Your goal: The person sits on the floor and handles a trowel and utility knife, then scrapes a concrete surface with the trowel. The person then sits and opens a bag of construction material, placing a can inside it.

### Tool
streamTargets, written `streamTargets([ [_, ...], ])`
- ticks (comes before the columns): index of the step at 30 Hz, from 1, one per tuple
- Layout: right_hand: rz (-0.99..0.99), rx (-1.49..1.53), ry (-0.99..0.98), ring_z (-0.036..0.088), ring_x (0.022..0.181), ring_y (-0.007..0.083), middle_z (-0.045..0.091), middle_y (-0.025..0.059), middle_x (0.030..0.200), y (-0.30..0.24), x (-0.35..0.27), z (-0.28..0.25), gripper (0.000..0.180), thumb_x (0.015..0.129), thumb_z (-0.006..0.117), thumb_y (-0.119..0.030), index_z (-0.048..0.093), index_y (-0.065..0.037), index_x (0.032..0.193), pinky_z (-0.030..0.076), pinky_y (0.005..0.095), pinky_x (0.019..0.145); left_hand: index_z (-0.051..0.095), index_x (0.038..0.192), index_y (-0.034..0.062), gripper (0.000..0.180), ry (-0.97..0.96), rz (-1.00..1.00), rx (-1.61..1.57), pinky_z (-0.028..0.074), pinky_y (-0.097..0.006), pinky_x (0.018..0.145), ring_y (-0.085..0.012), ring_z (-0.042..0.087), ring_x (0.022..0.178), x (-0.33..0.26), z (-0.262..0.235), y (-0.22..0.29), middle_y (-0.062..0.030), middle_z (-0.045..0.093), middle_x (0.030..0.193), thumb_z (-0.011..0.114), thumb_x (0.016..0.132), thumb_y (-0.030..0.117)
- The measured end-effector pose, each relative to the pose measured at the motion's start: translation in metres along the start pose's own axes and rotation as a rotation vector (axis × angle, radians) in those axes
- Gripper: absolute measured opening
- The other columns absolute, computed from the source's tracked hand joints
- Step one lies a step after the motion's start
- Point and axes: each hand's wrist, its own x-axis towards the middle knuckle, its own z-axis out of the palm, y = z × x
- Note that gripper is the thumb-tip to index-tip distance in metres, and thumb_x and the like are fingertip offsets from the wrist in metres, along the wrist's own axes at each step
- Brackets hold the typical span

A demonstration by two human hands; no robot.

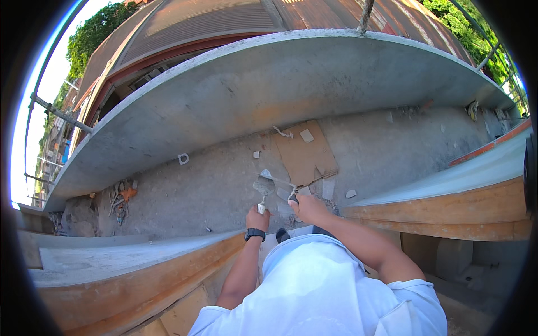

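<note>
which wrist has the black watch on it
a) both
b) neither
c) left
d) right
c: the black watch sits on the wrist of the left hand, which grips the trowel, while the right hand has a bare wrist.

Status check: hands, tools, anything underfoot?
Left hand grips mortar-loaded grey trowel. Right hand grips thin metal tool. Flat brown cardboard sheet on floor beyond.
</note>
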Motion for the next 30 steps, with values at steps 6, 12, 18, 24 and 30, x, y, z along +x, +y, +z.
streamTargets([
  [6,-0.106,0.046,0.004,0.067,0.100,0.0480,0.070,0.0320,0.100,-0.003,-0.003,-0.007,0.047,0.103,0.051,-0.040,0.070,0.002,0.106,0.052,0.0555,0.087,0.066,0.103,-0.0008,0.034,0.031,-0.078,0.090,0.054,-0.054,0.081,-0.0483,0.067,0.094,0.004,-0.018,-0.007,-0.0297,0.070,0.094,0.070,0.083,0.027],
  [12,-0.073,0.078,0.034,0.067,0.099,0.0481,0.069,0.0316,0.101,-0.022,0.009,-0.009,0.048,0.103,0.052,-0.042,0.068,0.003,0.107,0.052,0.0552,0.086,0.066,0.105,0.0004,0.034,0.059,-0.055,0.105,0.054,-0.054,0.081,-0.0482,0.067,0.094,0.002,-0.018,-0.008,-0.0292,0.070,0.096,0.069,0.083,0.026],
  [18,-0.167,0.017,-0.057,0.067,0.096,0.0487,0.070,0.0315,0.099,-0.020,0.003,0.001,0.048,0.103,0.052,-0.042,0.068,0.004,0.106,0.052,0.0563,0.084,0.066,0.104,0.0005,0.035,0.070,-0.069,0.054,0.055,-0.053,0.081,-0.0477,0.068,0.095,-0.003,-0.023,0.000,-0.0287,0.071,0.097,0.070,0.083,0.028],
  [24,-0.102,-0.032,0.101,0.068,0.095,0.0477,0.070,0.0303,0.098,-0.017,0.031,-0.011,0.047,0.103,0.051,-0.044,0.068,0.000,0.106,0.053,0.0553,0.084,0.067,0.111,0.0041,0.036,0.033,-0.115,-0.079,0.055,-0.051,0.082,-0.0458,0.069,0.098,-0.006,-0.019,-0.002,-0.0267,0.072,0.098,0.069,0.085,0.029],
  [30,-0.183,-0.166,-0.092,0.067,0.093,0.0468,0.070,0.0274,0.094,-0.016,-0.027,-0.028,0.046,0.102,0.053,-0.046,0.066,-0.002,0.102,0.052,0.0552,0.080,0.070,0.107,0.0029,0.036,0.055,-0.121,-0.143,0.055,-0.050,0.082,-0.0442,0.070,0.095,0.001,-0.013,-0.013,-0.0261,0.072,0.096,0.072,0.082,0.029],
])
